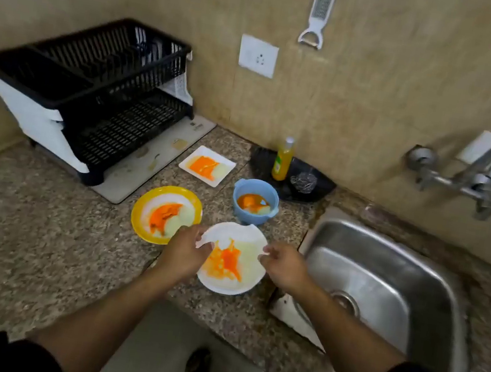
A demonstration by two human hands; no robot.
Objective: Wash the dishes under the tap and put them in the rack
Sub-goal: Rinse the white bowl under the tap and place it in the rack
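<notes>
Dishes smeared with orange sauce sit on the counter (24,215) beside the sink (385,272), and the left hand (184,248) and right hand (284,264) each pinch closed a grip on opposite rims of the white plate (233,283), apparently ready to carry it level to the tap (478,171).

This is looking like a home kitchen. A speckled stone counter (24,215) is running along a beige tiled wall (383,79), and a steel sink (389,282) is sitting in it under a wall-mounted tap (478,171). A black dish rack (92,90) is standing in the corner, a grater (320,11) is hanging on the wall above a socket (257,56), and a bottle of dish soap (283,159) is waiting beside a scrubber (303,182). Dirty plates (165,215) and a bowl (254,201) are lying near the sink.
</notes>
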